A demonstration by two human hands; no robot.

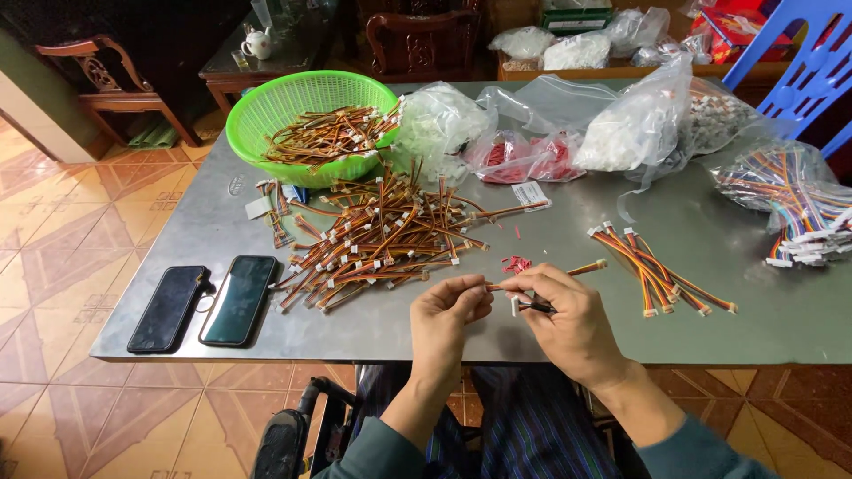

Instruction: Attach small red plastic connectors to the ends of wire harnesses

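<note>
Wire piece, striped orange and brown, sits between both hands just above the near edge of the grey surface. The left hand pinches one end with closed fingers. The right hand grips the wire too and also holds a small dark tool. Two black phones lie side by side at the left. One green basket holds more wires. A big pile of wires lies in the middle, too many to count.
</note>
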